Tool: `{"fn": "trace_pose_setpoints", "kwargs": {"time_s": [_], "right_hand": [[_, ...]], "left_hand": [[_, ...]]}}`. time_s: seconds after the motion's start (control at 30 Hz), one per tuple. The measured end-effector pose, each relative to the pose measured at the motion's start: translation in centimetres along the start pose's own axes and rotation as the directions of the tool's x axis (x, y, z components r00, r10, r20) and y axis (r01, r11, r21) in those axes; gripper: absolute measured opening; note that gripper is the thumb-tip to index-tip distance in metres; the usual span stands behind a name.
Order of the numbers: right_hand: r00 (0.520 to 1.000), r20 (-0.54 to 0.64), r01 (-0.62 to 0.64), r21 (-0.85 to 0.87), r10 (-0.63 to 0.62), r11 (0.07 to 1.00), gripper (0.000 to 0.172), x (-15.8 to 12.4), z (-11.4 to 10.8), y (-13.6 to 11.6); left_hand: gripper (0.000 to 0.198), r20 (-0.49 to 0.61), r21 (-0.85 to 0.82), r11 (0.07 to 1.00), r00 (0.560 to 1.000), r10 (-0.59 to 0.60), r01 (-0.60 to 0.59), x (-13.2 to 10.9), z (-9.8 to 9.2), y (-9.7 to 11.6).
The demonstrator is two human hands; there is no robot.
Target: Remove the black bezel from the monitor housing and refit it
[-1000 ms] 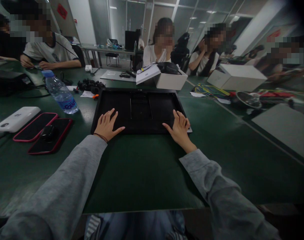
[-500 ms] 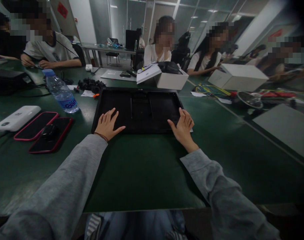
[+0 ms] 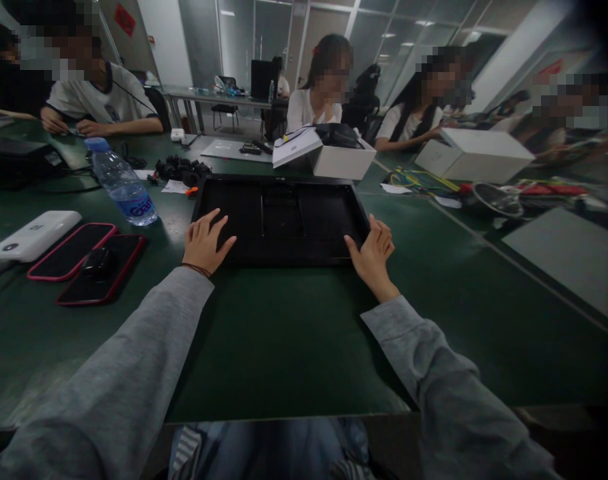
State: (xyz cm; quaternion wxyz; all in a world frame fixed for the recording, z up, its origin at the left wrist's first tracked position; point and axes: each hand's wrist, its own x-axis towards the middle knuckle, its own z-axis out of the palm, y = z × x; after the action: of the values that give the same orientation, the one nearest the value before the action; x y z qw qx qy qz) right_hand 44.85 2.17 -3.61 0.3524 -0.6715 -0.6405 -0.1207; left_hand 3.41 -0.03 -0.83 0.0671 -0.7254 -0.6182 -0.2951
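Note:
A shallow black rectangular tray (image 3: 324, 210) with a raised rim and a divided middle section lies flat on the green table. My left hand (image 3: 207, 243) is at its near left corner, fingers spread, overlapping the rim. At the near right corner is my right hand (image 3: 375, 257), its thumb apart from the slightly bent fingers and over the tray's edge. Neither hand is closed round the tray, and whether the fingertips touch it is hard to see.
Left of the tray stand a water bottle (image 3: 121, 183), a white power bank (image 3: 33, 237) and two red-edged phones, a small black object on one. Behind it is an open white box (image 3: 343, 160). Cables (image 3: 419, 181) and a grey panel (image 3: 569, 260) lie right. Several people sit opposite.
My two hands have moved apart, the left one leftward and the right one slightly rightward, towards the tray's side edges. The tray looks to be in the same place.

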Motion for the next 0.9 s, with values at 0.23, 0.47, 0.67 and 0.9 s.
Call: {"fn": "trace_pose_setpoints", "kwargs": {"time_s": [0.23,0.47,0.67,0.9], "right_hand": [[0.981,0.069,-0.19,0.11,0.183,0.976,0.069,1.0,0.5,2.7],[0.974,0.108,-0.221,0.228,0.202,0.948,0.061,1.2,1.4,4.3],[0.967,0.098,-0.256,0.318,0.236,0.913,0.057,2.1,2.3,6.0],[0.971,0.107,-0.236,0.328,0.212,0.915,0.057,2.3,2.3,6.2]], "left_hand": [[0.063,-0.124,-0.036,0.961,0.953,-0.276,0.274,1.1,-0.2,-2.9],[0.056,0.076,-0.188,0.839,0.859,-0.506,0.511,1.9,0.9,-6.3],[0.051,0.11,-0.212,0.823,0.85,-0.515,0.527,2.1,0.9,-6.9],[0.054,0.179,-0.196,0.833,0.854,-0.489,0.518,2.3,0.7,-6.8]]}}
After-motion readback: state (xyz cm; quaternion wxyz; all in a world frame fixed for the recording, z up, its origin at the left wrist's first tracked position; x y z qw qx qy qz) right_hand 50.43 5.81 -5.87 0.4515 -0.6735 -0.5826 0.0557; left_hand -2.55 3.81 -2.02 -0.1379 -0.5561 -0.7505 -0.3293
